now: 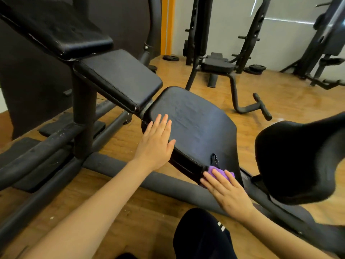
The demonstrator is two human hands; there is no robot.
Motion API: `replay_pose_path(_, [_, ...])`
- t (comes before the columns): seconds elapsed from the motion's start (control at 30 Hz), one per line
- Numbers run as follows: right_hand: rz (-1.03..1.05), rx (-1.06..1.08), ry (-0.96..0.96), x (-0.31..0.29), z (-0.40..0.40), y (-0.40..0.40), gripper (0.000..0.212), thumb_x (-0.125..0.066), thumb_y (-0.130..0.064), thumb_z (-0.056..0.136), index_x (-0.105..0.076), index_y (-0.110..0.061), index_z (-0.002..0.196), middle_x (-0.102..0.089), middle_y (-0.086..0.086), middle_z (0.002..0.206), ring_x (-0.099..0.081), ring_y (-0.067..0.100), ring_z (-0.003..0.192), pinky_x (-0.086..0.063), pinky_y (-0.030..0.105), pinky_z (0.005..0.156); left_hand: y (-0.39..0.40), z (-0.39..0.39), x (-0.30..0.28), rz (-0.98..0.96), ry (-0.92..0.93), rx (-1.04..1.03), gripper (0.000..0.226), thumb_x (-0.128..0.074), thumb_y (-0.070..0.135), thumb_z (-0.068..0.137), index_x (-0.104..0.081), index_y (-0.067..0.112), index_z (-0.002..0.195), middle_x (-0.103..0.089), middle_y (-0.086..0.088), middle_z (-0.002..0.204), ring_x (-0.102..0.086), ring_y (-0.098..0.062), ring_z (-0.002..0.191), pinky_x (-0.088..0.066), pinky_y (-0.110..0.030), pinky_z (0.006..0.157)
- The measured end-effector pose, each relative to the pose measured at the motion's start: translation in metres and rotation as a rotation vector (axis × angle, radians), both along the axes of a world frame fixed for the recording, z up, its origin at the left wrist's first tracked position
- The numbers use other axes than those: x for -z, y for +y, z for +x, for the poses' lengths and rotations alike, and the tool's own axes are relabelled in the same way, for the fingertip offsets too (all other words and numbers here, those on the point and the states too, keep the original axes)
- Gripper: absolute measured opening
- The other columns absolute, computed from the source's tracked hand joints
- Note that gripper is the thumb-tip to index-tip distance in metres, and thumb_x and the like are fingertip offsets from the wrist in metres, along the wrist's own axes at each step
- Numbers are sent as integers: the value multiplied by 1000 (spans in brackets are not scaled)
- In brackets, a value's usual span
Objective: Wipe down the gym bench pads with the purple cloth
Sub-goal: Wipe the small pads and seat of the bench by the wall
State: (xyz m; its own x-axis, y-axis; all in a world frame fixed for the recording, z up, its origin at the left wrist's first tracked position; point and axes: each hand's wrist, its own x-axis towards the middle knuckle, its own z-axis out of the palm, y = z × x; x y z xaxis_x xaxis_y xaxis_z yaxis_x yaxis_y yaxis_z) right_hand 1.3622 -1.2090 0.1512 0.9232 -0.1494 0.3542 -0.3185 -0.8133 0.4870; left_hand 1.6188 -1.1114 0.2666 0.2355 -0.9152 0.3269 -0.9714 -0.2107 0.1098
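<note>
Head view, looking down over a black steel-framed gym bench point(84, 101) on a wooden plank floor point(280, 98). Three black vinyl pads in a row: long upper back pad point(56, 28) at top left, shorter rectangular middle pad point(119, 77) below it, rounded seat pad point(194, 124) nearest, surface showing a dull streaky sheen.

Left hand point(156, 141): flat on the left edge of the seat pad, palm down, fingers point(164, 122) straight and lying close together, thumb out to the side on the pad. Holds nothing.

Right hand point(227, 191): at the near corner of the seat pad, palm down, pressing a small bunched purple cloth point(217, 170) against the pad's front edge. Fingers straight, slightly spread, laid over the cloth; only its far part shows past the fingertips.

Black curved padded piece point(298, 157) at right, close to the seat pad, not touching as far as visible. Dark trouser knee with white stripes point(201, 234) at bottom centre.

Background: second black bench with rack uprights point(218, 64) against the white wall, round weight plates point(170, 57) on the floor beside it.
</note>
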Motion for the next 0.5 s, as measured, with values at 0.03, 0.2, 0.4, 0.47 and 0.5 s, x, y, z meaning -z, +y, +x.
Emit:
replay_pose_path(0.03, [94, 37, -48, 1, -8, -1, 61, -33, -23, 93, -10, -16, 149, -6, 7, 156, -7, 27, 143, -14, 47, 114, -2, -4, 2, 7, -13, 0, 61, -28, 35, 102, -8, 7, 152, -3, -9, 160, 7, -25, 147, 4, -37, 117])
replay_pose_path(0.2, [655, 222, -415, -4, -26, -2, 62, -23, -48, 98, -20, -5, 143, -27, 11, 147, -30, 22, 132, -20, 22, 111, -10, -15, 10, -35, -16, -66, 62, -31, 38, 100, -16, 3, 150, -13, -15, 158, 0, -30, 147, 4, -42, 117])
replay_pose_path(0.4, [617, 85, -420, -37, 40, 19, 55, -36, -38, 92, -30, -9, 139, -37, 10, 143, -34, 22, 133, -26, 33, 111, -14, -19, 14, -99, -13, -94, 65, -36, 39, 98, -19, 2, 149, -17, -16, 157, -4, -30, 147, 3, -41, 116])
replay_pose_path(0.47, [554, 50, -386, -52, 67, 26, 56, -41, -32, 87, -34, -8, 137, -43, 13, 141, -41, 26, 130, -30, 40, 107, -13, -20, 14, -126, -21, -88, 65, -39, 38, 98, -23, 0, 148, -21, -17, 156, -9, -31, 146, 3, -40, 115])
replay_pose_path(0.5, [549, 43, -367, -56, 73, 27, 56, -43, -30, 86, -36, -7, 137, -44, 13, 141, -42, 26, 129, -30, 39, 106, -12, -19, 14, -125, -29, -85, 65, -39, 38, 98, -23, 0, 148, -21, -17, 156, -9, -31, 146, 4, -39, 114])
